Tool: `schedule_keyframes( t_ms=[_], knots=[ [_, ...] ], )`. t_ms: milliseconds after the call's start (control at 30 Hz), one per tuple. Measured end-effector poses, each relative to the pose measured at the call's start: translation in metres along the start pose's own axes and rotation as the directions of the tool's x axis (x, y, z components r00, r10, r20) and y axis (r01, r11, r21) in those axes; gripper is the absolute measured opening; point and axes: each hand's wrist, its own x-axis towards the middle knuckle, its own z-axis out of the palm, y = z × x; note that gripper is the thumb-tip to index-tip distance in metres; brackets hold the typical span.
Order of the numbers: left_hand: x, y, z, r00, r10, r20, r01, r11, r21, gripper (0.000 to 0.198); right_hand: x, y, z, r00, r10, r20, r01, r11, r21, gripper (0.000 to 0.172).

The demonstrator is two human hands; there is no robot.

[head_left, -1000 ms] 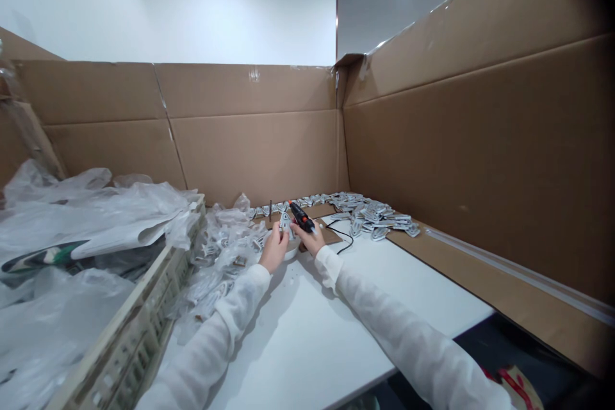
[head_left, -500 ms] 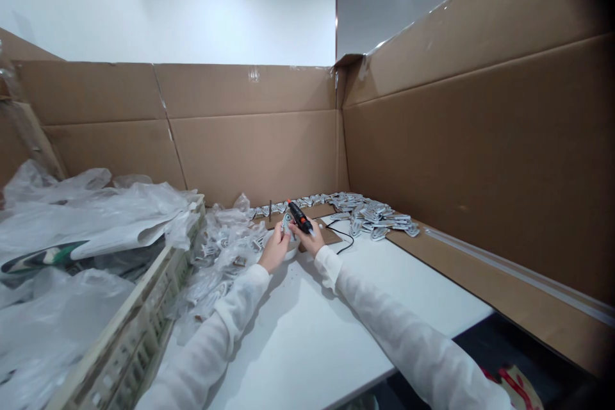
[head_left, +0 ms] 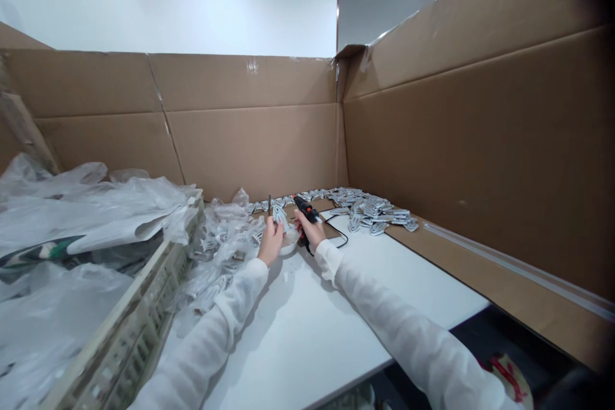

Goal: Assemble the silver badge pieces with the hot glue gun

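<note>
My right hand (head_left: 312,232) is closed around a black glue gun (head_left: 306,209) with orange parts, its cord trailing off to the right. Between the fingers of my left hand (head_left: 271,241) is a small flat grey-white piece (head_left: 279,213), held upright. A white bowl (head_left: 289,247) sits on the table just under and between both hands; its contents are hard to make out. Behind the hands, a row of similar flat pieces (head_left: 317,194) runs along the back, and a heap of them (head_left: 375,210) lies to the right.
On the left stands a pale plastic crate (head_left: 144,307) holding clear plastic bags (head_left: 91,211). Bagged pieces (head_left: 216,256) lie between it and my left arm. Cardboard walls (head_left: 254,141) enclose the white table (head_left: 307,333) at the back and right. A brown board (head_left: 331,230) lies near the glue gun.
My hands have moved apart. The flat piece has shifted left with my left hand, and the glue gun has moved slightly right, away from it. The view has tilted slightly.
</note>
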Motion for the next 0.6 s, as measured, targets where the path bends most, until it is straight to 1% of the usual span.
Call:
schedule_keyframes(
  t_ms=[67, 167, 333, 400, 500, 600],
  knots=[
    [-0.001, 0.0, -0.003, 0.997, -0.003, -0.078, 0.008, 0.998, 0.069, 0.012, -0.002, -0.005, -0.001, 0.999, 0.033, 0.015, -0.033, 0.999, 0.005, 0.042],
    [-0.003, -0.004, -0.008, 0.986, -0.002, -0.166, 0.025, 0.99, 0.136, 0.013, -0.006, -0.01, -0.003, 0.996, 0.054, 0.068, -0.049, 0.996, -0.073, 0.048],
    [-0.008, -0.019, -0.012, 0.956, 0.023, -0.293, 0.018, 0.99, 0.137, 0.018, -0.01, -0.009, -0.008, 0.991, -0.031, 0.129, 0.064, 0.964, -0.257, 0.051],
    [-0.007, -0.024, -0.011, 0.953, 0.016, -0.303, 0.025, 0.991, 0.131, 0.019, -0.009, -0.007, -0.01, 0.987, -0.042, 0.153, 0.086, 0.952, -0.294, 0.051],
    [-0.005, -0.03, -0.01, 0.958, -0.016, -0.287, 0.054, 0.99, 0.127, 0.021, -0.008, -0.006, -0.011, 0.984, -0.039, 0.174, 0.097, 0.934, -0.343, 0.051],
    [-0.003, -0.034, -0.009, 0.965, -0.039, -0.261, 0.064, 0.994, 0.088, 0.022, -0.009, -0.006, -0.01, 0.983, -0.008, 0.183, 0.081, 0.914, -0.398, 0.051]
  ],
)
